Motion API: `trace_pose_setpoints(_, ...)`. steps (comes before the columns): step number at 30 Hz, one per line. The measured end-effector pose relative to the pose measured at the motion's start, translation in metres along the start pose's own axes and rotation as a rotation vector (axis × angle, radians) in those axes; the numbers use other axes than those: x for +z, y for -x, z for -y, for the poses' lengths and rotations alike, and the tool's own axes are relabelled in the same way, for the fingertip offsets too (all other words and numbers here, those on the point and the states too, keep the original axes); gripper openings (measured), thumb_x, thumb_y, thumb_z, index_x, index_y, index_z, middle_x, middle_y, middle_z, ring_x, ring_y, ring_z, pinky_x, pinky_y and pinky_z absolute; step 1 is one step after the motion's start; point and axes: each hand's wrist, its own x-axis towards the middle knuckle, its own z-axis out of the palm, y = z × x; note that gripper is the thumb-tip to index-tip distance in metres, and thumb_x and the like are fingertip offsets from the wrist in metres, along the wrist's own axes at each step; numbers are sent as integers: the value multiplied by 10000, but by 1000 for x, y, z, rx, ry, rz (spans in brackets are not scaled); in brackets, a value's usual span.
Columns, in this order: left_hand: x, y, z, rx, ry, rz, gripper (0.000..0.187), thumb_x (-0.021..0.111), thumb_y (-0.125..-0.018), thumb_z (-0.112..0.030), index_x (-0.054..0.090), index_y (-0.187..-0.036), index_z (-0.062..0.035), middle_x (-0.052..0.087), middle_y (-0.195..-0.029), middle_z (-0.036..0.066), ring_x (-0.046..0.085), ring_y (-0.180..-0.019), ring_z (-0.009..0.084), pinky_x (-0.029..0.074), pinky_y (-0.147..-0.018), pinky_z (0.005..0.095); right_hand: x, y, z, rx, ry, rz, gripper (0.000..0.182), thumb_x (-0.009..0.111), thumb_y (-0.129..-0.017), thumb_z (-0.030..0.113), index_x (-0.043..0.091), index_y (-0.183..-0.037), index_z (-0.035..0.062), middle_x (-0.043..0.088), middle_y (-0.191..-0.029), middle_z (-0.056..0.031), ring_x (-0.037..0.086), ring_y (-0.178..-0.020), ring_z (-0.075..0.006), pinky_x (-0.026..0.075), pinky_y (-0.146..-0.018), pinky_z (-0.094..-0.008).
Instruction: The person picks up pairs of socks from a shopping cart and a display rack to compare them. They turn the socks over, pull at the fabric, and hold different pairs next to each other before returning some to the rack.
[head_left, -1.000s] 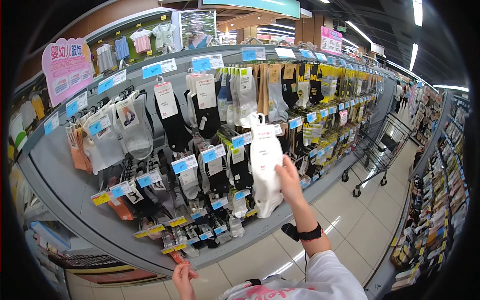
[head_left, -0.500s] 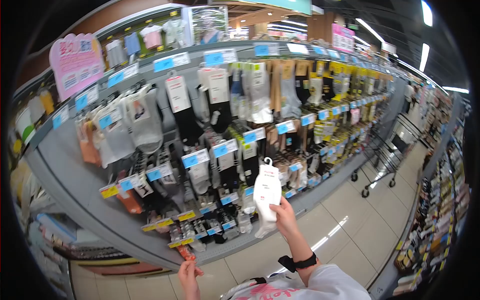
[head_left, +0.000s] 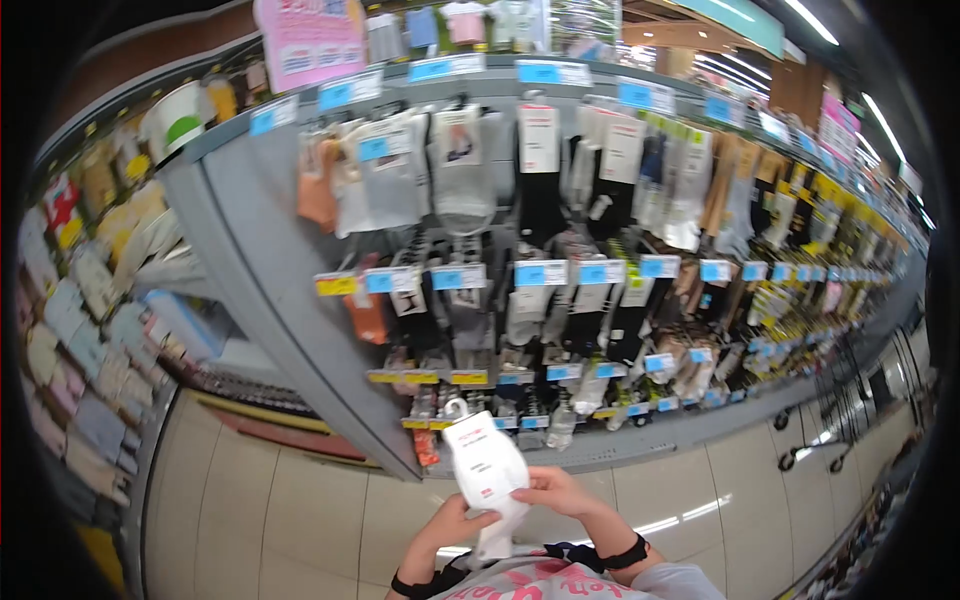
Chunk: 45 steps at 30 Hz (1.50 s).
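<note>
A pair of white socks [head_left: 487,465] on a white card with a small hanger hook is held upright before my body. My right hand [head_left: 557,492] pinches its right edge, thumb over the front. On the lower left side, my left hand [head_left: 452,524] grips the socks with its thumb across the front; the fingers behind are hidden. The print on the card is too small to read. Beyond the hands, a rack [head_left: 300,290] carries rows of hanging socks, among them black socks [head_left: 541,205] and grey-white socks [head_left: 463,185].
A black wire shopping cart [head_left: 835,400] stands on the tiled floor [head_left: 300,520] at the right. Blue-and-white price tags [head_left: 540,273] line the rack's hooks. Small clothes [head_left: 85,330] hang at the left. A pink sign [head_left: 310,45] tops the rack.
The white socks have come down and closer to my body. My left hand has risen from below and taken hold of them too. The view has swung left.
</note>
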Motion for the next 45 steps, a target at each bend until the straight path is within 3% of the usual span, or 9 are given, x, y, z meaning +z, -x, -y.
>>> trace_pose_setpoints(5, -4, 4, -13, -36, -137, 175, 302, 582, -764, -115, 536, -1041, -3, 587, -982, 75, 540, -900, 140, 405, -808, 278, -2, -4, -7, -11, -70, -77, 317, 547, -782, 47, 485, -1088, -8, 577, -964, -60, 545, -861, -121, 428, -757, -260)
trace_pose_setpoints(9, -12, 13, -8, -45, -187, 66, 304, 569, -772, -111, 528, -1050, 4, 583, -988, 79, 539, -903, 144, 404, -805, 281, 1, -11, -10, -31, -124, -40, 333, 549, -782, 43, 473, -1101, -15, 569, -986, -66, 537, -879, -124, 428, -763, -262)
trace_pose_setpoints(15, -22, 32, 11, 26, -18, -153, 267, 519, -796, -98, 523, -1039, 11, 587, -947, 69, 526, -878, 123, 412, -778, 270, 20, -27, -12, 68, 36, 295, 359, 544, -798, 92, 451, -1132, -1, 573, -971, -61, 545, -846, -110, 443, -738, -261)
trace_pose_setpoints(19, -25, 44, 15, 47, 50, -218, 275, 514, -786, -59, 504, -1052, 10, 564, -985, 60, 514, -900, 127, 409, -785, 274, 23, -44, -33, 83, 90, 291, 305, 482, -848, 174, 471, -1112, 23, 571, -863, -7, 528, -733, -63, 441, -650, -220)
trace_pose_setpoints(30, -24, 62, 7, -64, 134, -200, 275, 522, -762, -22, 504, -1035, 7, 566, -952, 70, 529, -893, 141, 424, -765, 280, 44, -56, -38, 197, 79, 295, 338, 492, -840, 241, 473, -1121, 54, 568, -898, -1, 517, -765, -51, 416, -613, -197)
trace_pose_setpoints(37, -15, 59, 11, -69, -4, -128, 269, 534, -757, -45, 505, -1018, 12, 561, -923, 76, 520, -867, 136, 423, -729, 278, 43, -53, -55, 241, -15, 205, 335, 545, -794, 174, 499, -1069, -12, 561, -980, -47, 517, -870, -93, 412, -770, -239)
trace_pose_setpoints(40, -20, 60, -3, -288, -236, -1, 210, 527, -775, -112, 547, -923, 36, 594, -784, 93, 551, -711, 132, 442, -645, 286, 38, -49, -53, 234, -88, 116, 321, 560, -769, 115, 500, -1056, -17, 563, -995, -65, 536, -879, -110, 415, -796, -253)
trace_pose_setpoints(41, -16, 62, 5, -205, -133, -101, 213, 523, -779, -136, 560, -878, 48, 599, -730, 106, 552, -651, 122, 445, -608, 280, 35, -49, -52, 241, -89, 132, 322, 564, -767, 119, 504, -1052, -16, 564, -996, -63, 535, -881, -110, 414, -796, -255)
trace_pose_setpoints(45, -17, 66, 12, -252, -85, -85, 242, 504, -755, -70, 538, -969, 36, 587, -834, 55, 531, -736, 99, 433, -636, 250, 28, -48, -52, 267, 60, 250, 321, 577, -762, 141, 520, -1040, -8, 567, -987, -53, 534, -872, -112, 409, -793, -258)
